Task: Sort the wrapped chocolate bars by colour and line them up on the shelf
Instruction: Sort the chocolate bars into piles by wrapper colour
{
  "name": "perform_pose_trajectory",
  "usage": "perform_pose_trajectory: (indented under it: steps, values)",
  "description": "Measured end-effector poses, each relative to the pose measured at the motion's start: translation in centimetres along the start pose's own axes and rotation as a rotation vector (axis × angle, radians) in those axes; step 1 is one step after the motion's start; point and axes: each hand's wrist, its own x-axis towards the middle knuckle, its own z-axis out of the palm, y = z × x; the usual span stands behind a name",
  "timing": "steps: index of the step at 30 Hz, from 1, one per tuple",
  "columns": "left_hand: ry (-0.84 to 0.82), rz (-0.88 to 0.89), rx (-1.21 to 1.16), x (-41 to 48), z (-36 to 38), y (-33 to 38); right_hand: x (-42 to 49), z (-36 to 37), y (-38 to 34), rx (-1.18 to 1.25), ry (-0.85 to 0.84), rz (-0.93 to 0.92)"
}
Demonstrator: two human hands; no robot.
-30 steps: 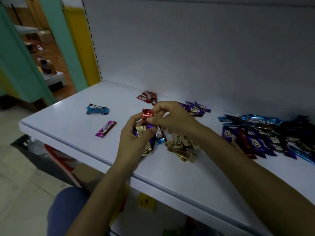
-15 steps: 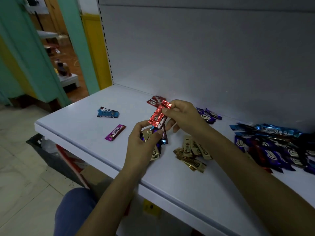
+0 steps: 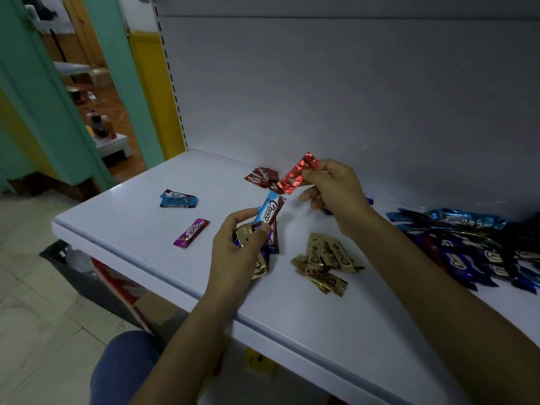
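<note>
Near the centre of the frame the right hand (image 3: pixel 333 194) is raised just above the white shelf (image 3: pixel 140 244), its grip clamped on one end of a shiny red bar (image 3: pixel 298 173), pinched between thumb and forefinger; the bar slants down to the left, its free end just over the small red pile (image 3: pixel 261 178) that lies close to the grey back panel (image 3: pixel 350 83). Lower and to the left, the left hand (image 3: pixel 238 249) has its grip closed around a bundle of bars (image 3: pixel 258 266), gold and dark purple wrappers showing between the fingers, with a light-blue bar (image 3: pixel 268 210) standing tilted out of the top under the thumb. In the left part of the shelf lie two blue bars (image 3: pixel 178 198), touching each other, and below them a single magenta bar (image 3: pixel 191 232), set apart. Just right of the left hand is a loose gold pile (image 3: pixel 324 264). At the right edge of the frame a mixed heap (image 3: pixel 473 247) of blue and dark purple bars spreads over the shelf, unsorted. A few dark bars behind the right hand are mostly hidden.
</note>
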Motion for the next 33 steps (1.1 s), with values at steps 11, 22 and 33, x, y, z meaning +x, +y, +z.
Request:
perform_pose_trajectory:
  steps: [11, 22, 33]
  values:
    - [0.107, -0.085, -0.174, 0.5, 0.0, 0.2, 3.3, 1.2, 2.3, -0.196, 0.018, 0.032]
    - [0.149, -0.116, -0.320, 1.7, -0.8, -0.4, 13.0, 7.5, 5.3, -1.196, -0.015, -0.205]
    - [0.102, -0.082, -0.301, 1.6, -0.9, -0.2, 0.1, 4.6, 0.3, -0.377, -0.398, -0.085]
